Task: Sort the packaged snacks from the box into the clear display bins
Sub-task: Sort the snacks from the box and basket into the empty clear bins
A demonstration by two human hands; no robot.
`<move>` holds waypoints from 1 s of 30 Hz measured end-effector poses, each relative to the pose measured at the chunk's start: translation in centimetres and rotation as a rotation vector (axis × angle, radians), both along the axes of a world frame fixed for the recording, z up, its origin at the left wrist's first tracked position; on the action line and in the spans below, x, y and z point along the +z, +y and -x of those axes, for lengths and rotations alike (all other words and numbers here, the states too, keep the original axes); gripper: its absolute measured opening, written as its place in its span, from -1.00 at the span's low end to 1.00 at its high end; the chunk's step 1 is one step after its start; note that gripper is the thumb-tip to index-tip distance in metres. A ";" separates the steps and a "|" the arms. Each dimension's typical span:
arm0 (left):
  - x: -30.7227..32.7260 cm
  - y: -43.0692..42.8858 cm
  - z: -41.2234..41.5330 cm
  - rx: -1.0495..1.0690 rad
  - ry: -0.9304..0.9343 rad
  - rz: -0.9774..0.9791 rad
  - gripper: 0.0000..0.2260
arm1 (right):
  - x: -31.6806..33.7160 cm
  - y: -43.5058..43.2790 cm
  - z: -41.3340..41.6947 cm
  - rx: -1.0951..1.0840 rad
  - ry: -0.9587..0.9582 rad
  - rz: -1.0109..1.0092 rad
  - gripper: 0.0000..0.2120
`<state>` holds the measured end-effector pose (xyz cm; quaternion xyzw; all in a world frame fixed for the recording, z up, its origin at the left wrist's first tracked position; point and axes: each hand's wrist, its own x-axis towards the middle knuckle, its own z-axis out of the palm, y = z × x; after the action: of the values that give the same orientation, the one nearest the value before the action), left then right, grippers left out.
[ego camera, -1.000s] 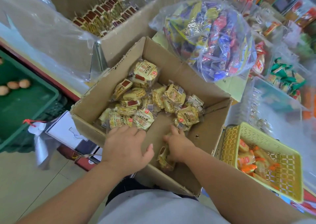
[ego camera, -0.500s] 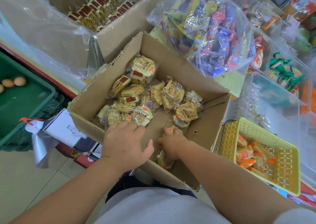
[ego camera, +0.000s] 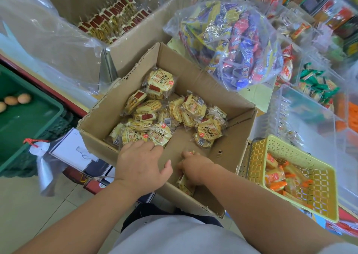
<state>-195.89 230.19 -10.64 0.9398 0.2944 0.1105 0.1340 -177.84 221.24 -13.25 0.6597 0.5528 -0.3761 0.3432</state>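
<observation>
Centre of frame: packaged snacks [ego camera: 160, 118] heaped in a cardboard box [ego camera: 203, 79]. The right hand [ego camera: 193, 166], at the box's near wall, has its fingers [ego camera: 186, 156] curled around a few of them. The left hand [ego camera: 141, 162] lies on the heap's near edge, thumb spread and fingertips hidden, so its grasp cannot be told. Best practice is to gather the snacks flat and uncrushed before carrying them to the clear bins [ego camera: 302, 118] at the right. A yellow basket [ego camera: 255, 156] stands at the lower right.

Bright, even daylight; soft shadows; glare on plastic bag [ego camera: 228, 40]; edges bowed by wide-angle lens, right side blurred.
</observation>
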 end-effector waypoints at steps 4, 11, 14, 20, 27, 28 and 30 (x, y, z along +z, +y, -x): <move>0.0 0.0 0.0 0.001 -0.024 -0.005 -0.67 | 0.1 -0.8 -1.3 -0.083 0.054 -0.152 -0.64; 0.0 0.0 0.0 0.003 -0.006 -0.006 -0.64 | 4.5 -1.7 -4.0 -0.488 0.243 -0.489 -0.75; 0.1 0.0 -0.1 0.013 0.039 -0.012 -0.62 | 7.7 -2.6 -4.6 -0.730 0.367 -0.650 -0.80; 1.5 -0.4 -0.3 0.134 0.083 0.113 -0.45 | 11.5 -5.8 -4.9 -1.482 1.141 -0.732 -0.65; 7.1 -5.2 -5.4 0.441 -0.412 1.077 -0.42 | 12.6 -8.1 -6.4 -1.422 1.537 -0.797 -0.56; 7.7 -6.5 -6.7 0.484 -0.476 1.258 -0.46 | 12.9 -8.4 -6.9 -1.392 1.560 -0.799 -0.56; 8.4 -8.7 -9.0 0.534 -0.576 1.547 -0.51 | 13.3 -9.5 -8.0 -1.342 1.589 -0.786 -0.56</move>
<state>-186.92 221.51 -2.25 0.4196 0.4521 0.1408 0.7744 -169.86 211.76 0.06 0.4594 0.2269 -0.5997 -0.6147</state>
